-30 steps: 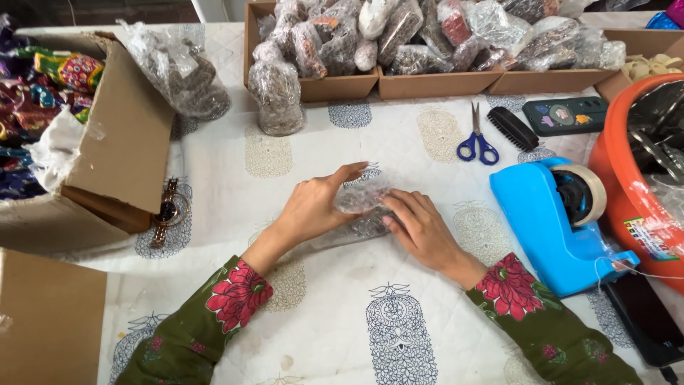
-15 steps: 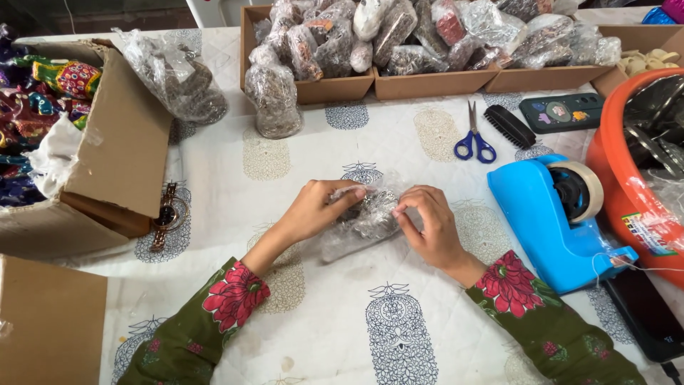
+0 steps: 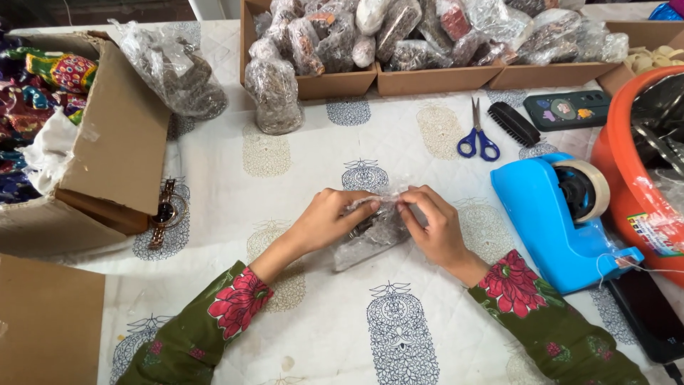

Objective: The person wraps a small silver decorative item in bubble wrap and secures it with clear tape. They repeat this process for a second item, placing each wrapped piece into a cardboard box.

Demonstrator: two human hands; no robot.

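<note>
A small clear bubble-wrap packet (image 3: 370, 232) with something dark inside lies on the printed white tablecloth (image 3: 299, 164) in the middle of the table. My left hand (image 3: 329, 219) pinches its top edge from the left. My right hand (image 3: 433, 224) pinches the same edge from the right, fingertips almost meeting. Both wrists rest near the cloth, in green sleeves with red flowers.
A blue tape dispenser (image 3: 563, 221) stands right of my hands, an orange tub (image 3: 616, 167) beyond it. Blue scissors (image 3: 479, 139), a black brush (image 3: 514, 123) and a dark remote-like device (image 3: 566, 109) lie behind. Cardboard trays of wrapped packets (image 3: 399, 36) line the back. An open carton (image 3: 107, 142) and a wristwatch (image 3: 165, 212) sit left.
Both hands went from pressing flat on the packet to gathering it and pinching its top edge between the fingertips. The packet now sits bunched up.
</note>
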